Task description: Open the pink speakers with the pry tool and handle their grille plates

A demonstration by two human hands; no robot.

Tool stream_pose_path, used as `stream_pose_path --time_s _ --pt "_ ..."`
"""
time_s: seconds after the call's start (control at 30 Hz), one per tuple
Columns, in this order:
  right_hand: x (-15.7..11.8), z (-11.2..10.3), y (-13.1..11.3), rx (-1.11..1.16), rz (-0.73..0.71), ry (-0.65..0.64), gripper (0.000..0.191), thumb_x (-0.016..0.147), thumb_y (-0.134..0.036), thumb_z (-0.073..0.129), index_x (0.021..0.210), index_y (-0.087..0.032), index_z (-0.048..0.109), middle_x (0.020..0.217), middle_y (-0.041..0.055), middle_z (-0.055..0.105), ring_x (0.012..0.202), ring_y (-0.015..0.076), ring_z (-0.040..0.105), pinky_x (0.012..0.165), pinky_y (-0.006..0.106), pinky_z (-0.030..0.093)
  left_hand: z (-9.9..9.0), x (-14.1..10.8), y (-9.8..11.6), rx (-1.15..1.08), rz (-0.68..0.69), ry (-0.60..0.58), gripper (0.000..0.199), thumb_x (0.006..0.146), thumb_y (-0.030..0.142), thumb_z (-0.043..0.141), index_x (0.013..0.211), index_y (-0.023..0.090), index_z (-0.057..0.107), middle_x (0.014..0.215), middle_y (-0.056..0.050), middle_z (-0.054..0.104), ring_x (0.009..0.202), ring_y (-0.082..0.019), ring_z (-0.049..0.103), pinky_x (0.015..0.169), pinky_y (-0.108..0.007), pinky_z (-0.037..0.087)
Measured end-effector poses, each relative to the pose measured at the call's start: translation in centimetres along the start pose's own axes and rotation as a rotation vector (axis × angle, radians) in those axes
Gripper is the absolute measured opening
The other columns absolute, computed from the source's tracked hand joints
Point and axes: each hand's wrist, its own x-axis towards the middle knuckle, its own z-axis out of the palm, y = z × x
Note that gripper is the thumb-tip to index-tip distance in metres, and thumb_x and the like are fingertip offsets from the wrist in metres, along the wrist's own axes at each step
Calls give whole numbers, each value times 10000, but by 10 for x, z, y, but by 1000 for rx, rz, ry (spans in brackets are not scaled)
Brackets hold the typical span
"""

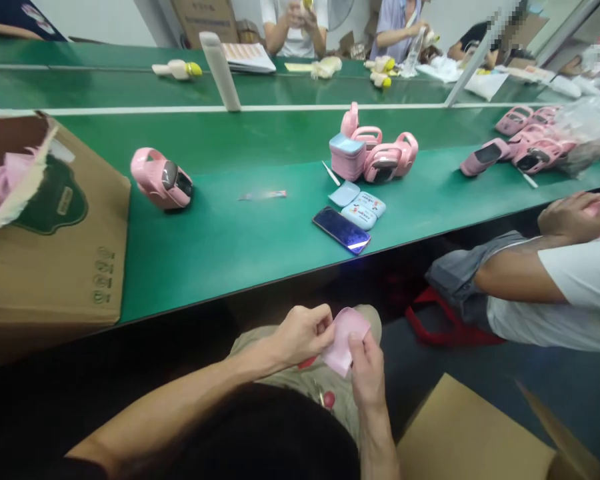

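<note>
Over my lap I hold a thin, flat pink piece (343, 343) with a rounded top; whether it is fabric or plastic I cannot tell. My left hand (304, 337) is closed, pinching its left edge between thumb and curled fingers. On the opposite edge, my right hand (367, 370) grips it, thumb on the front face and fingers behind. A small red item (307, 362) shows just below my left hand, partly hidden. Lower down on my lap lies a small round red object (329, 399).
On the green table (220, 253) stand a pink handled device (163, 180), a phone (343, 230), light-blue cases (363, 208) and several pink devices (385, 160). A cardboard box (80, 233) is at left, another box (475, 433) at lower right. A co-worker's arm (525, 273) is at right.
</note>
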Motion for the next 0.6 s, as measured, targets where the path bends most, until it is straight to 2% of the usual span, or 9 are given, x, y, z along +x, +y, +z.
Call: stream_pose_path --time_s 0.1,0.2,0.3,0.47,0.6 --pt "-5 -1 -3 -107 -1 -49 578 1007 -694 554 971 -149 745 707 18 660 626 160 573 560 263 446 -9 -6 -4 -70 -39 -11 73 896 235 636 834 254 669 650 36 712 533 -128 632 521 -245 468" --pt "-12 2 -5 -159 -31 -62 570 1020 -685 524 974 -156 731 683 10 654 598 155 570 547 262 430 -15 -3 -5 -98 11 23 98 892 212 656 934 244 739 784 20 755 625 -126 659 571 -234 493" --pt "-18 8 -5 -178 -69 -55 548 1039 -669 494 945 -172 704 661 1 639 580 154 558 542 262 428 -14 -1 -6 -131 70 94 121 912 200 654 936 233 768 835 2 771 689 -132 685 626 -238 520" --pt "-21 10 -8 -169 -116 -58 535 1061 -647 470 909 -179 679 682 4 650 607 149 555 571 255 440 -11 0 -4 -143 234 126 155 975 203 652 946 214 803 935 -57 817 818 -170 763 739 -273 588" --pt "-16 15 -8 -122 -68 -214 479 1053 -603 536 1000 -172 740 786 22 718 703 163 621 655 257 470 -18 7 4 -192 386 132 160 1006 281 691 939 217 822 1033 -106 824 900 -197 775 792 -306 621"
